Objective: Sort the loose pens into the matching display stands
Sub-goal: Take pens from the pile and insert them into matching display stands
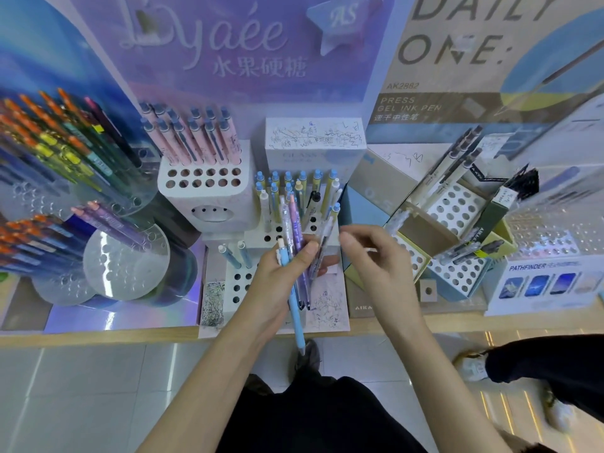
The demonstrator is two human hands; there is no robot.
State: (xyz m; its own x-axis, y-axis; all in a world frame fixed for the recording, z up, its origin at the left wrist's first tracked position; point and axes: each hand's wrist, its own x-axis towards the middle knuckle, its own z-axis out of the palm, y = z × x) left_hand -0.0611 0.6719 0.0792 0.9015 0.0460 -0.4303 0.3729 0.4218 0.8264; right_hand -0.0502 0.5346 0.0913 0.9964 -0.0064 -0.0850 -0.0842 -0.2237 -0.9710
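At mid-frame the left hand [277, 276] grips a fanned bunch of loose pens [295, 256], thumb across their barrels. The right hand [369, 256] hovers just beside them, fingers loosely curled and seemingly holding nothing. These pens look light, stiff and slick, so each is probably best pinched mid-barrel. Just behind stands the white holed stand [294, 223] with blue-capped pens; the pink pen stand [202, 188] sits upper left on the counter [98, 335].
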